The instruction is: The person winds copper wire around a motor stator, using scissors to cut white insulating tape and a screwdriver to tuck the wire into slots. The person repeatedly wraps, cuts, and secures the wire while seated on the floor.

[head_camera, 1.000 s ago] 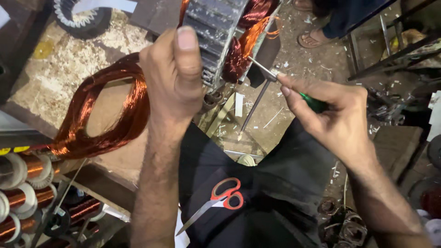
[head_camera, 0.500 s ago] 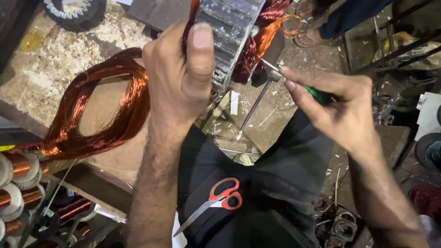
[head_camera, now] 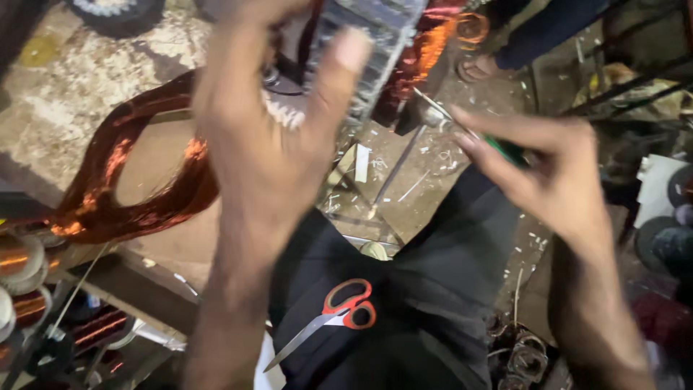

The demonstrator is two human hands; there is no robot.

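Now my right hand [head_camera: 556, 180] fingers pinch a green-handled tool [head_camera: 469, 130], its long axis aimed at ten o'clock toward the stator [head_camera: 375, 43]; my left hand [head_camera: 267, 137] spreads open beside it.

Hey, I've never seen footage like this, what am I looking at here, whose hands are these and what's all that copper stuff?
This is one picture from a camera worn on a person's head, looking down at their own two bare hands. No machine is involved.

The left hand is raised and blurred, with its thumb against a ribbed grey metal motor core; whether it grips the core is unclear. The right hand pinches a thin green-handled tool whose metal tip points at the core.

The shiny reddish loops on the left are a coil of copper wire. Further spools of copper wire sit at the lower left. Red-handled scissors lie on the dark cloth over the person's lap. At the top, someone else's sandalled foot stands on the littered floor.
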